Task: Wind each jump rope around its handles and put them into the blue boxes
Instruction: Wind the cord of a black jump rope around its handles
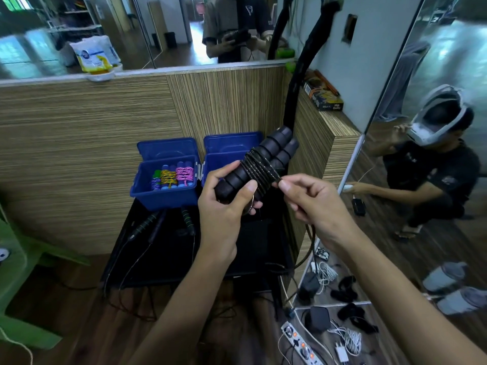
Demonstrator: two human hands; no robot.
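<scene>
My left hand (226, 198) grips a pair of black ribbed jump rope handles (266, 156), held side by side and tilted up to the right. A dark cord (259, 167) is wound several times around their middle. My right hand (308, 198) pinches the free end of that cord just right of the coils. Behind them stand two open blue boxes: the left box (163, 198) holds wound ropes in purple, yellow and pink with blue handles, the right box (232, 146) is mostly hidden by the handles. More ropes with green-striped handles (146, 223) lie on the black table (168, 259).
A wood-grain partition (79, 154) rises behind the boxes. A mirror at the right reflects a crouching person. A power strip (300, 343), chargers and cables litter the floor at the lower right. A green plastic chair (15, 272) stands at the left.
</scene>
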